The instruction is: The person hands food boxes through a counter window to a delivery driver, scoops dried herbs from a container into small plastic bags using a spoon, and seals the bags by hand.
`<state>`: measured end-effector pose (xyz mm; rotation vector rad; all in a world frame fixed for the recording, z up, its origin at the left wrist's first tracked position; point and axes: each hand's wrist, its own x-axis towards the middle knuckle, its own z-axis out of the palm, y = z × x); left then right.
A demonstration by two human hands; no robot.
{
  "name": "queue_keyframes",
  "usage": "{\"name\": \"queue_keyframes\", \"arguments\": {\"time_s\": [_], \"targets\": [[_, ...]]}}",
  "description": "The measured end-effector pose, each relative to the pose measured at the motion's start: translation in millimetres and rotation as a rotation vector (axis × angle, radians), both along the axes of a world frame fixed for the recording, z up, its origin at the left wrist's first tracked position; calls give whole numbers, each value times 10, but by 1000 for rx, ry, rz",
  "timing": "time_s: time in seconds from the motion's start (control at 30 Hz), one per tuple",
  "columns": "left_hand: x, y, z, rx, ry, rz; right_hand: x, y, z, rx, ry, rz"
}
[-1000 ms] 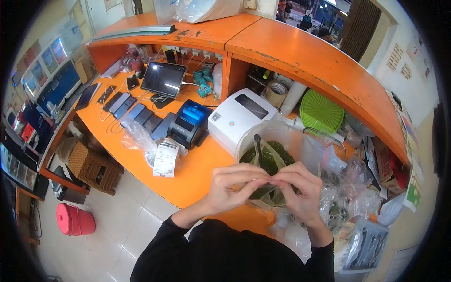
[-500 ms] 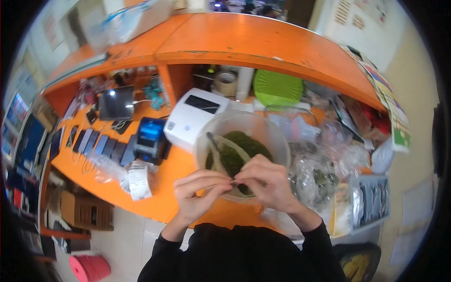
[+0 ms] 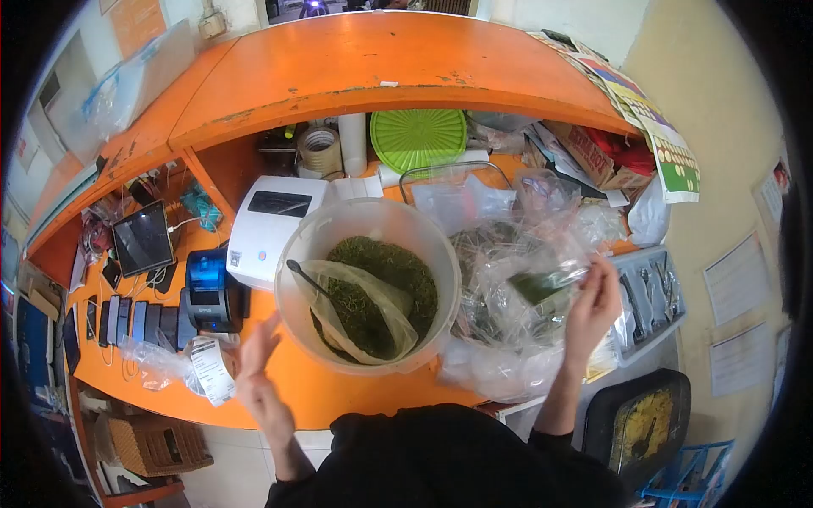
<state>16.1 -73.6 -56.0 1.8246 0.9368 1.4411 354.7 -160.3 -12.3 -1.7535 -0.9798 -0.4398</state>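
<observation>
My right hand pinches the edge of a small clear plastic bag with dark green contents, above a heap of similar clear bags. My left hand hovers over the front of the orange desk, holding nothing, its fingers extended and slightly blurred. Between the hands stands a translucent white bucket of loose, dark green shredded material. Inside it lies an opened plastic bag with more of the green stuff, and a dark-handled utensil whose far end is buried.
Left of the bucket are a white label printer, a blue-black device and a tablet. A green lid leans under the orange shelf. A tray of metal items and a black chair are at right.
My hands were together over the bucket, fingertips meeting. Now they are apart: the right has moved right with the small bag, the left has moved left. The camera view has shifted.
</observation>
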Motion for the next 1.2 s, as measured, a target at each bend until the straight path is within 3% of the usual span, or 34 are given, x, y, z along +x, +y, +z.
{"name": "queue_keyframes", "arguments": {"time_s": [0.03, 0.13, 0.23, 0.3, 0.4, 0.47, 0.57, 0.6, 0.7, 0.8, 0.83, 0.87, 0.9, 0.93, 0.97, 1.03, 1.1, 1.2], "targets": [[-101, 13, -48, -42, -30, 60, 188, -47, -25, -53, 66, -93], [-351, 55, -181, -144, -93, 238, 624, -5, -358, -537, -435, -595], [-467, 46, -250, -204, -81, 362, 826, 509, -499, -517, -285, -424], [-492, 27, -223, -212, -71, 417, 1022, 1038, -752, -414, -413, -122], [-518, 37, -233, -129, -86, 455, 1171, 1916, -1206, -749, -127, 313], [-518, 10, -189, -101, -103, 459, 1266, 2368, -1647, -1039, -273, 356], [-605, -89, -163, -57, -104, 491, 1541, 2739, -2415, -1160, -306, 369], [-659, -142, -168, -48, -96, 506, 1763, 2953, -2777, -974, -78, 385], [-831, -297, -264, -66, -125, 565, 1577, 2724, -2419, -746, -151, 333], [-880, -396, -396, -148, -208, 630, 1796, 2699, -2429, -561, -125, 267], [-882, -454, -404, -185, -206, 655, 1709, 2535, -2207, -484, -114, 336], [-864, -500, -391, -179, -212, 656, 1759, 2508, -2122, -627, -53, 287], [-838, -515, -372, -160, -223, 656, 1736, 2420, -1972, -643, -106, 172], [-826, -537, -353, -154, -217, 670, 2146, 2515, -2180, -652, -255, 155], [-818, -558, -325, -142, -214, 681, 1585, 2144, -1590, -462, -117, 104], [-819, -573, -296, -119, -224, 687, 1507, 1968, -1243, -256, 30, 272], [-818, -570, -276, -102, -245, 674, 1383, 1828, -961, -74, 182, 257], [-689, -536, -201, 1, -232, 560, 507, 1358, -143, 121, 268, 598]]}}
